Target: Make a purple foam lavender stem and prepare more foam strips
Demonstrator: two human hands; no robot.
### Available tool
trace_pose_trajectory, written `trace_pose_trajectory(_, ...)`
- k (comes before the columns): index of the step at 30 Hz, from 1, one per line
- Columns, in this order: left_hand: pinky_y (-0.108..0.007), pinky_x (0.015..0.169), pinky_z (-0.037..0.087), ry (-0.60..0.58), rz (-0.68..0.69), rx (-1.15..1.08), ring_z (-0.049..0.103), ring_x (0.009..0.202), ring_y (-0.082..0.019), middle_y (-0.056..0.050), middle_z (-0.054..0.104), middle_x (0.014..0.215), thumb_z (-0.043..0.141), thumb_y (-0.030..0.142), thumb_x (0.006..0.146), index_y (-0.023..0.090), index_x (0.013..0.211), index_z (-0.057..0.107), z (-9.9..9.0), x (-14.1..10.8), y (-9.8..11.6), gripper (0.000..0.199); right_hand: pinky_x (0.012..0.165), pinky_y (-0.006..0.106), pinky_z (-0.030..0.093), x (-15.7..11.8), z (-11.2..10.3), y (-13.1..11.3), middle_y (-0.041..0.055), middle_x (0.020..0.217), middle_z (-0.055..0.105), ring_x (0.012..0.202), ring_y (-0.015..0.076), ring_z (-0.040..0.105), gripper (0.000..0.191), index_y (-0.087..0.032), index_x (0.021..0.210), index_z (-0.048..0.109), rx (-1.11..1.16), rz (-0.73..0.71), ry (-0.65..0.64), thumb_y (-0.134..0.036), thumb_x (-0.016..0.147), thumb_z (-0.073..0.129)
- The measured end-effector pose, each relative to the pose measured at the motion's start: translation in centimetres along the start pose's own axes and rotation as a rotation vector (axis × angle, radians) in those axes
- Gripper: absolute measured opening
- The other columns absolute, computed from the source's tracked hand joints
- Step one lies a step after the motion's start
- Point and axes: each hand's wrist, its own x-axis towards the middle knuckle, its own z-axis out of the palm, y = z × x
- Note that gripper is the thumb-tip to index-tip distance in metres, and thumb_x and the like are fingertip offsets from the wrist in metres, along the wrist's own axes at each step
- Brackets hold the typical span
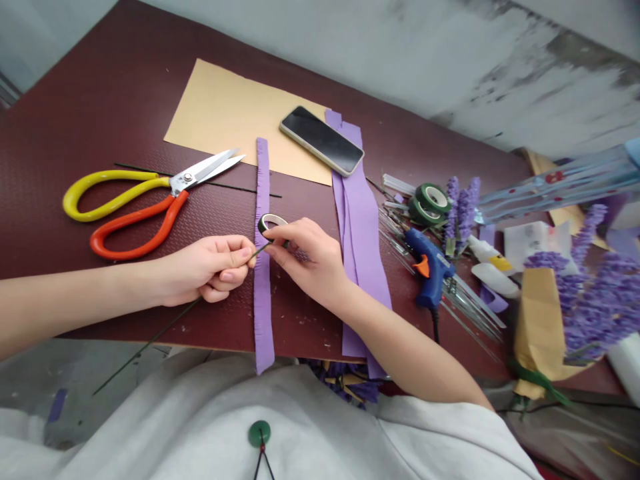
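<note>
My left hand (pixel 220 270) is closed around a thin green wire stem (pixel 150 343), which slants down past the table's front edge. In the fingers of my right hand (pixel 310 257) is a small roll of dark green floral tape (pixel 263 224), close to the stem's upper end. Both hands meet over a fringed purple paper strip (pixel 263 313) lying lengthwise toward me. Left of them rest scissors (pixel 187 179) with one yellow and one orange handle, blades slightly apart. Under the scissors lies another dark wire stem (pixel 250 190).
A phone (pixel 323 140) lies on tan paper (pixel 225 100), beside wide purple paper strips (pixel 363 233). To the right are green tape rolls (pixel 431 200), a blue glue gun (pixel 430 267), clear glue sticks (pixel 475 310), a glue bottle (pixel 490 255) and a wrapped purple flower bouquet (pixel 543 327).
</note>
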Motion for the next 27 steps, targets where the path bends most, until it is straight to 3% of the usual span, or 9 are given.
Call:
trace_pose_trajectory(13, -0.008, 0.029, 0.016, 0.0, -0.1, 0.029, 0.012, 0.037, -0.002, 0.008, 0.03, 0.045, 0.054, 0.025, 0.086, 0.018, 0.072, 0.05, -0.2, 0.1, 0.4, 0.016, 0.065, 0.026, 0.043, 0.2, -0.4, 0.2, 0.0002, 0.073, 0.061, 0.068, 0.0125, 0.05, 0.007, -0.021, 0.083, 0.059, 0.018, -0.038, -0.167, -0.017, 0.086, 0.054)
trace_pose_trajectory(17, -0.009, 0.03, 0.014, 0.04, -0.139, 0.113, 0.013, 0.037, -0.002, 0.008, 0.029, 0.044, 0.056, 0.035, 0.085, 0.018, 0.071, 0.049, 0.1, -0.1, 0.7, 0.023, 0.065, 0.026, 0.042, 0.2, -0.3, 0.4, 0.0, 0.073, 0.061, 0.066, 0.0123, 0.05, 0.009, -0.021, 0.082, 0.058, 0.01, -0.068, -0.191, -0.014, 0.084, 0.053)
trace_pose_trajectory(22, -0.01, 0.031, 0.014, 0.095, -0.14, 0.309, 0.015, 0.036, -0.004, 0.01, 0.03, 0.044, 0.053, 0.036, 0.087, 0.022, 0.077, 0.042, 0.4, -0.1, 0.8, 0.021, 0.066, 0.026, 0.043, 0.2, -0.1, 0.3, 0.0003, 0.071, 0.061, 0.068, 0.0131, 0.052, 0.008, -0.021, 0.08, 0.057, -0.042, -0.079, -0.189, -0.015, 0.083, 0.053)
trace_pose_trajectory(27, -0.016, 0.036, 0.026, 0.153, 0.085, 0.793, 0.032, 0.04, -0.008, 0.006, 0.043, 0.049, 0.053, 0.035, 0.086, 0.022, 0.08, 0.05, -0.1, -0.2, 1.6, 0.015, 0.069, 0.027, 0.044, 0.2, 0.3, 0.0, 0.0015, 0.074, 0.062, 0.072, 0.0138, 0.052, 0.009, -0.02, 0.079, 0.058, -0.074, -0.086, -0.159, -0.017, 0.084, 0.052)
